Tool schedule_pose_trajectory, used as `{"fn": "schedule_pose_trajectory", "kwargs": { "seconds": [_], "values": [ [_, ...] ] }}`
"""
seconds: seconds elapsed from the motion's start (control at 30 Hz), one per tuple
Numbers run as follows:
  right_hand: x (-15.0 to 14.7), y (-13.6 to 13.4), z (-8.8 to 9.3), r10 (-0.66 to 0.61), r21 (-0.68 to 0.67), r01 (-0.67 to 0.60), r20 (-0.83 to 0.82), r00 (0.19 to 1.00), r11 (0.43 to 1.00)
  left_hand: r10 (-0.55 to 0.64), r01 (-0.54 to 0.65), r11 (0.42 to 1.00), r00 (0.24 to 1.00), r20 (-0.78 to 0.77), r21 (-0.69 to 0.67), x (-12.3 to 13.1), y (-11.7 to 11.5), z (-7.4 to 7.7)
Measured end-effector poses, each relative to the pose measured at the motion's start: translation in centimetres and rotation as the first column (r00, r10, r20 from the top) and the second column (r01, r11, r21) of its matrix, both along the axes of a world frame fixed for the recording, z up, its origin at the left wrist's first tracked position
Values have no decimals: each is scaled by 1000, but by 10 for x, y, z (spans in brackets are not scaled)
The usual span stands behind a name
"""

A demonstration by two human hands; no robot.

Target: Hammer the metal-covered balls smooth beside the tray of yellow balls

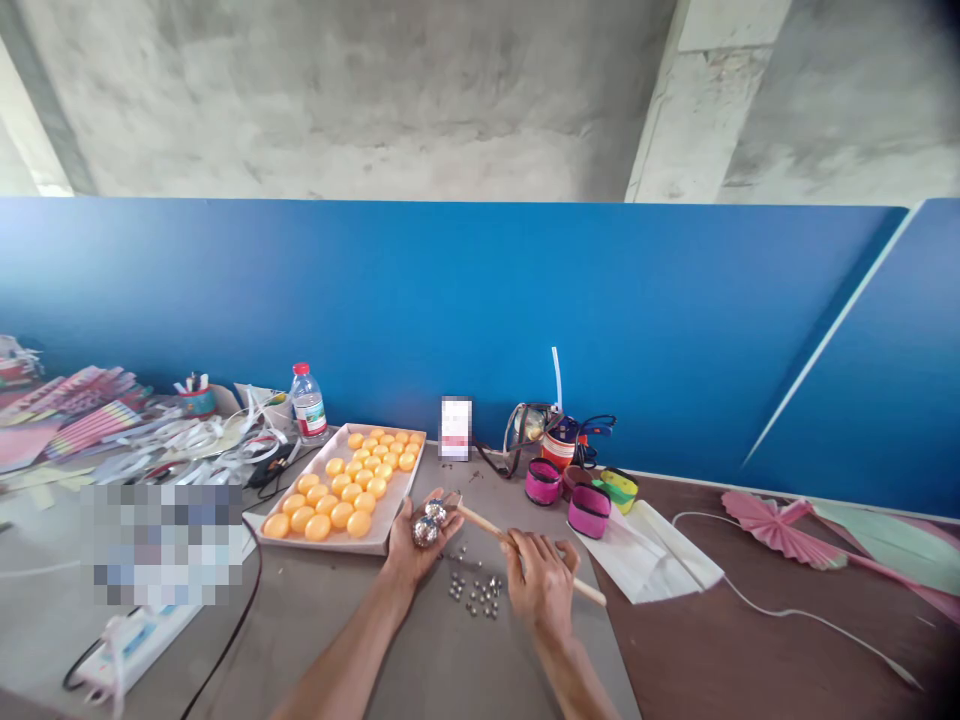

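Observation:
My left hand [409,545] is turned palm up, its fingers curled around two shiny silver balls [425,530]. Across from it, my right hand [541,580] grips a pale wooden stick [484,523], which slants up to the left. The far end of the stick meets the fingertips of my left hand beside the balls; I cannot make out how they join there. Between my forearms, several small metal balls [480,595] lie scattered on the grey table mat [442,660].
At the left stands a shallow box [330,545] of orange balls, with a water bottle [309,405] behind it. Bright wristbands [589,510] and white paper [645,560] lie to the right. Cables and a power strip [139,650] occupy the left side. A blue partition [480,300] closes the back.

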State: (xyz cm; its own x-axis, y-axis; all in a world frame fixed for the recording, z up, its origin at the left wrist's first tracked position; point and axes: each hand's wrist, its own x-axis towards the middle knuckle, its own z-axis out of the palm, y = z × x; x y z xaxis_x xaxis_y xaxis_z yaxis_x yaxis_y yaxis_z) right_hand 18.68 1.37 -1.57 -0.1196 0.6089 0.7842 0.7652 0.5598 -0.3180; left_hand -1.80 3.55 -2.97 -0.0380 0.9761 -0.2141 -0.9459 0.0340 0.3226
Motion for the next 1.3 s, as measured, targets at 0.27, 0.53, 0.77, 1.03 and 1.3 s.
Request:
{"fn": "schedule_pose_trajectory", "kwargs": {
  "seconds": [0.27,0.53,0.77,1.03,1.3],
  "values": [
    [0,5,-6,-24,-19,24,18,1000,1000,-77,77,996,997,13,49,3,-1,-2],
    [6,8,-8,-74,-19,74,20,997,997,-54,54,999,999,5,2,5,-3,14],
    [6,7,-6,-75,-5,75,27,997,997,-59,57,998,989,-135,-16,6,-3,23],
    [6,7,-8,-79,7,79,8,997,997,-91,91,996,996,3,4,-1,-2,14],
    [4,4,-4,-48,-26,48,-12,999,999,32,-40,991,997,-70,-126,2,0,18]
  ]
}}
